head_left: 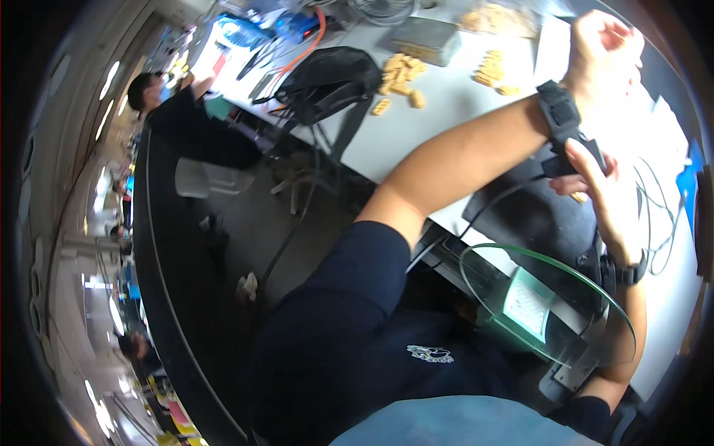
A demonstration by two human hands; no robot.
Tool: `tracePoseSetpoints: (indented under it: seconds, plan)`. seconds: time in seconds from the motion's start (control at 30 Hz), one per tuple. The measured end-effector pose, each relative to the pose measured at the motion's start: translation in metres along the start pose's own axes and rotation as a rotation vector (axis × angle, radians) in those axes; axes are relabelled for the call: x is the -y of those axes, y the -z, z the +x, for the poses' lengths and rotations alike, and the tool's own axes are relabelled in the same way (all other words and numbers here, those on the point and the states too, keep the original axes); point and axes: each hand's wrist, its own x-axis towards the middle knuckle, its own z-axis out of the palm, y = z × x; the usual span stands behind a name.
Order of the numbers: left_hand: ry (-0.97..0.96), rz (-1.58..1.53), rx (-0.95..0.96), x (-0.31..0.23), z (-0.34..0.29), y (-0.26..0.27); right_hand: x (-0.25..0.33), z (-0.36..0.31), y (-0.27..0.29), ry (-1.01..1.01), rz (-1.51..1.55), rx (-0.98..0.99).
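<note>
My left hand [606, 56] is raised over the far right of the table, its fingers loosely bent and apart with nothing seen in them. Around my left wrist runs a black strap [558, 110], with a small black box [590, 154] on its underside and a cable leading away. The thumb and fingers of my right hand [601, 182] close on that box. A dark band [629, 271] circles my right wrist. Beneath the hands lies a dark rounded bag or pad [532, 212], partly hidden by my left forearm.
Tan, biscuit-like pieces [401, 73] lie in piles on the white table [461, 97], with a clear bag of them [500, 18] behind. A black bag [327, 82] hangs over the left edge. A clear round disc [550, 297] juts out near my waist. Another person [186, 111] sits at left.
</note>
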Motion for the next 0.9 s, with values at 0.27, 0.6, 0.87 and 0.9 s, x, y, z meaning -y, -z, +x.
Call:
tracePoseSetpoints:
  seconds: [0.27,0.6,0.87,0.9]
  plan:
    - [0.198,-0.055,0.068,-0.014,-0.001,0.011,0.002,-0.002,-0.011,0.054,-0.121,-0.131]
    - [0.167,-0.023,0.136,-0.007,0.003,0.025,-0.031,0.011,-0.009,0.057,0.118,0.015]
    - [-0.256,0.047,-0.032,-0.056,-0.004,0.006,-0.042,0.020,-0.014,0.329,0.469,0.207]
    - [-0.218,0.013,-0.075,-0.065,-0.010,-0.001,-0.045,0.020,-0.012,0.363,0.481,0.205]
